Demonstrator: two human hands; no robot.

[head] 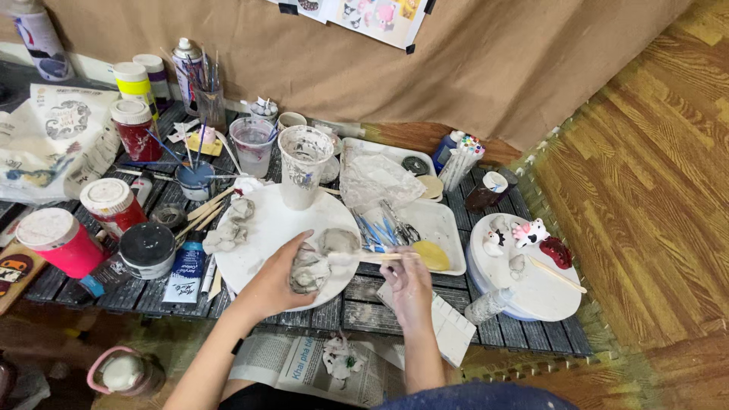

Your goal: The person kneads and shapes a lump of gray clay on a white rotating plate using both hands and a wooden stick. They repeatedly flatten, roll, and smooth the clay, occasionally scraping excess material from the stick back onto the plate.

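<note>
My left hand (277, 279) grips a lump of grey clay (310, 271) at the near edge of a round white board (266, 220). My right hand (408, 285) holds a thin wooden-handled tool (376, 257) level, its tip pointing left at the clay. Another grey clay lump (338, 241) lies just behind the held one. More small clay pieces (228, 231) sit on the left part of the board.
Paint jars (114, 203), a pink tub (57, 239), a black-lidded jar (148, 249), plastic cups (304, 163) and brushes crowd the dark slatted table. A white tray (448, 228) holds tools and a yellow sponge. A second round board (531, 288) with small figures sits right.
</note>
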